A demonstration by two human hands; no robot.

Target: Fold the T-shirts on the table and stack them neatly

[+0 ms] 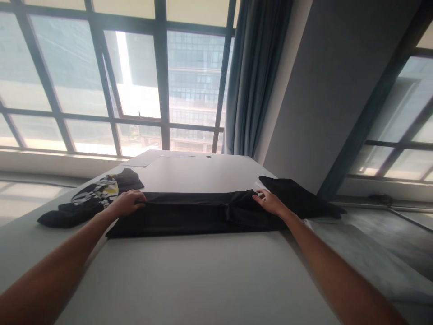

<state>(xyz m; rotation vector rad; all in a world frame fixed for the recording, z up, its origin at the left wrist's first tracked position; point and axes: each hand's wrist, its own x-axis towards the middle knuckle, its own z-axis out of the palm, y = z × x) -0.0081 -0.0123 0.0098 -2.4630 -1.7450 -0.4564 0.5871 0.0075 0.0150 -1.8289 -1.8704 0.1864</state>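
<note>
A black garment (189,220) lies folded into a long strip across the white table (203,275), with its far edge turned over and a bunched part near its right end. My left hand (126,203) is closed on the far left corner of this cloth, fingers curled over the edge. At the other end, my right hand (269,201) pinches the bunched fabric with its fingertips; part of the grip is hard to make out. The garment's kind cannot be told from its folded shape.
Left of the strip lies a crumpled black, white and yellow patterned cloth (98,192). Another folded black cloth (301,196) rests at the right edge. A paper sheet (140,161) is at the far left, and pale plastic-like sheeting (365,257) lies right of the table.
</note>
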